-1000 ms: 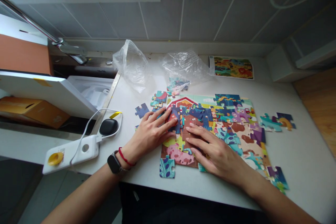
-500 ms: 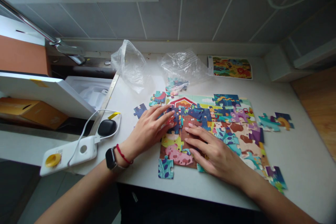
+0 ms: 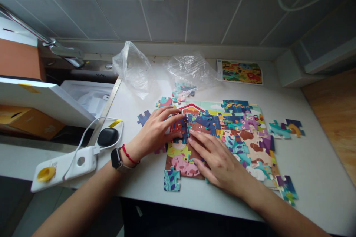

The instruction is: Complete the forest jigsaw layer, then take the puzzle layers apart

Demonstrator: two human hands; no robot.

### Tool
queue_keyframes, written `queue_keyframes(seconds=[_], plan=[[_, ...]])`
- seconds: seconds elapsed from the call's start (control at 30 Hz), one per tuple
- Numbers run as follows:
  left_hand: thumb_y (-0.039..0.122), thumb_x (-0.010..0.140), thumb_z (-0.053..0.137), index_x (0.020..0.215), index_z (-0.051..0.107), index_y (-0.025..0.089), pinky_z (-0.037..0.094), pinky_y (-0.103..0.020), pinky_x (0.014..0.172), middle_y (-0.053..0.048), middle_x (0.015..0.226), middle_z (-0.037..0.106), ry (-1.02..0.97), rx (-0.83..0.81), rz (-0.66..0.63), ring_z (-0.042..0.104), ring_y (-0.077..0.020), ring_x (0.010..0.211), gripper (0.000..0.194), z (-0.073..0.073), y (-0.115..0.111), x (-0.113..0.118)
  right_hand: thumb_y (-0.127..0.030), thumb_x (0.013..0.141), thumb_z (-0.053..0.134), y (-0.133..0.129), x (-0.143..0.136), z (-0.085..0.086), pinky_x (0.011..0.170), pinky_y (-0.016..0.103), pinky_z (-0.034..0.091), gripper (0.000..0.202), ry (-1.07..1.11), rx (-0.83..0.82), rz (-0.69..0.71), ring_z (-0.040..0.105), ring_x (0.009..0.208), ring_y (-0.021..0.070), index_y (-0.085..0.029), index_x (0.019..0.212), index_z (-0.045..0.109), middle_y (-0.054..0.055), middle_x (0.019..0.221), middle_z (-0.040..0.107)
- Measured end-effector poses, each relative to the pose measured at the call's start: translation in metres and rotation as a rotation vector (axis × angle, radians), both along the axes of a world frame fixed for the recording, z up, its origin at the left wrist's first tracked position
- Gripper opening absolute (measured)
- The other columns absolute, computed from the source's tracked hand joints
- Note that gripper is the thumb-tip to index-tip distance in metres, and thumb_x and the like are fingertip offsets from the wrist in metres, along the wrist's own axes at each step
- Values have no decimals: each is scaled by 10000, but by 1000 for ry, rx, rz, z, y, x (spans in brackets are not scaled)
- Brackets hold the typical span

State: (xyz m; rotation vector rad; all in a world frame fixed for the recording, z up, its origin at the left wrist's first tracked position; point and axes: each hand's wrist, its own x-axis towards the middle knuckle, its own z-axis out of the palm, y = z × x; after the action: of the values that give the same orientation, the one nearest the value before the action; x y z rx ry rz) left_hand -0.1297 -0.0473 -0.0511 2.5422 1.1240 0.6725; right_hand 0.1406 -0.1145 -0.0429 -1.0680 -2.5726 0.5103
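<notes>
A colourful farm puzzle [image 3: 183, 164] lies on the white counter, with dark blue and teal pieces on top of it. My left hand [image 3: 155, 131] rests at its upper left, fingers spread around a dark blue and red piece [image 3: 179, 127]. Over the middle of the puzzle my right hand [image 3: 219, 159] lies with its fingers apart, fingertips on the brown part. Loose pieces surround the puzzle: a teal leafy one [image 3: 171, 180] at the lower left, a joined pair [image 3: 286, 129] at the right, a purple-green one [image 3: 287, 189] at the lower right.
Two clear plastic bags [image 3: 133, 70] and a picture card [image 3: 240, 72] lie behind the puzzle. At the left are a white power bank [image 3: 68, 166] with a cable, a black case [image 3: 108, 137], boxes [image 3: 20, 120] and a faucet [image 3: 63, 52].
My right hand has slid slightly left over the puzzle. The fingers of my left hand have shifted a little around the dark blue and red piece. The whole view has moved slightly.
</notes>
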Motion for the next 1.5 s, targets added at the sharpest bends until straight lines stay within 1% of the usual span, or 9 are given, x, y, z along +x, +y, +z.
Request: queue_keyframes(seconds=[0.13, 0.3, 0.47, 0.6, 0.77, 1.03, 1.2, 1.33, 1.5], plan=[[407, 1009, 686, 1395, 644, 212, 526, -550, 1144, -136, 1457, 641, 31, 34, -16, 555, -312, 1396, 435, -2, -1, 1, -192, 1018, 547, 1, -1, -1, 1133, 586, 549, 533, -27, 9, 28, 527, 1448, 342, -183, 1551, 554, 102, 1610, 555], [473, 1010, 664, 1368, 691, 215, 539, -564, 1109, -133, 1452, 658, 129, 53, 17, 548, -355, 1397, 442, -4, -3, 0, -188, 1006, 558, 0, -2, -1, 1145, 566, 541, 541, -32, 2, 17, 520, 1461, 338, -169, 1546, 558, 93, 1625, 537], [505, 1005, 662, 1443, 647, 222, 498, -563, 1150, -145, 1531, 600, 154, 25, -13, 502, -363, 1450, 522, -2, -4, -3, -189, 1012, 539, 0, -1, 1, 1139, 550, 540, 581, -55, 8, 20, 531, 1457, 328, -171, 1591, 496, 88, 1620, 542], [474, 1012, 667, 1445, 649, 280, 474, -559, 1160, -114, 1596, 548, 165, 30, -53, 473, -353, 1481, 475, -2, -4, -3, -278, 1024, 583, -2, -3, 3, 1146, 552, 520, 600, -93, 32, 20, 521, 1471, 338, -209, 1610, 474, 87, 1641, 510], [454, 1053, 604, 1450, 649, 247, 471, -552, 1142, -95, 1611, 540, 219, 66, -56, 463, -374, 1490, 450, -6, -6, -1, -351, 1019, 631, -4, -4, 3, 1136, 556, 512, 642, -92, 43, 15, 531, 1463, 350, -222, 1623, 456, 101, 1637, 514], [519, 1048, 586, 1472, 626, 233, 441, -526, 1165, -78, 1631, 519, 283, 68, -24, 439, -372, 1513, 512, -6, -7, 2, -232, 1018, 594, 0, 0, 5, 1078, 542, 558, 517, -15, 66, 53, 596, 1406, 337, -185, 1532, 571, 118, 1492, 666], [646, 979, 629, 1527, 570, 216, 402, -564, 1207, -103, 1671, 457, 274, 15, -48, 406, -396, 1535, 698, -1, -9, 0, -234, 1006, 617, 2, 2, 9, 1090, 583, 567, 510, -19, 18, 59, 580, 1426, 349, -182, 1513, 593, 127, 1524, 636], [606, 981, 661, 1522, 574, 223, 391, -572, 1226, -100, 1667, 463, 241, -22, -58, 381, -388, 1556, 669, 1, -8, -2, -183, 1017, 609, 9, 12, 13, 1115, 511, 580, 444, 119, 16, 68, 564, 1450, 305, -169, 1460, 626, 116, 1484, 674], [633, 965, 671, 1498, 598, 216, 400, -585, 1228, -98, 1661, 473, 209, -63, -84, 387, -397, 1550, 681, 1, -1, -9, -130, 1003, 635, 14, 23, 20, 1073, 463, 613, 326, 271, 49, -21, 654, 1342, 273, -189, 1316, 708, 104, 1318, 773]])
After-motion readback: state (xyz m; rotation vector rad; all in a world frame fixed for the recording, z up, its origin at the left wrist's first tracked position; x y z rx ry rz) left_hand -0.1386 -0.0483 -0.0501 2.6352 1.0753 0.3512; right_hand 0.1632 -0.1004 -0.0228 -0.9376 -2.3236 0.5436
